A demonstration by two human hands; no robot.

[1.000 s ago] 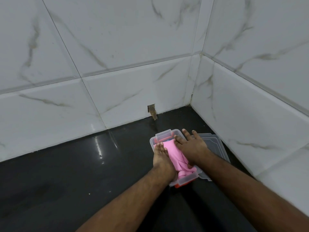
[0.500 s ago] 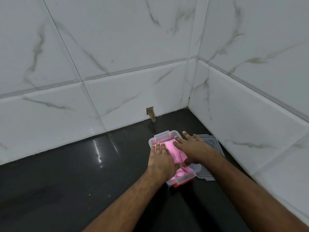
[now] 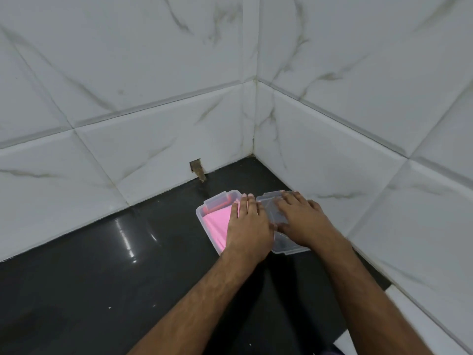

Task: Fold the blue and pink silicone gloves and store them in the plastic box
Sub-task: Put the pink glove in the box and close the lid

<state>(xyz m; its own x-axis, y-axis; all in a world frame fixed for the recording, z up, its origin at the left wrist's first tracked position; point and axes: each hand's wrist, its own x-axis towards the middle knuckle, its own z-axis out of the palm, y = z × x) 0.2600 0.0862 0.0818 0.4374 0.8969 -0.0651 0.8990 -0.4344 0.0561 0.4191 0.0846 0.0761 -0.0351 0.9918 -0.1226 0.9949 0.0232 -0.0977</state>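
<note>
— Gloves first: where are they?
— Pink glove (image 3: 217,222) lies folded in the plastic box (image 3: 202,213) on the dark counter (image 3: 102,278); the blue one isn't visible, perhaps underneath.
— And the hands?
— Left hand (image 3: 247,228) presses flat on the pink glove, fingers straight and close together. Right hand (image 3: 302,221) rests on the clear lid (image 3: 266,203) just beside the box, fingers slightly spread.
— So what's left?
— Closing the lid, I'd judge.
— Any writing?
— No brand or label is readable.

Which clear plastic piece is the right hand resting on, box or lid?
The lid, flat beside the box holding the pink glove, under the right hand.
</note>
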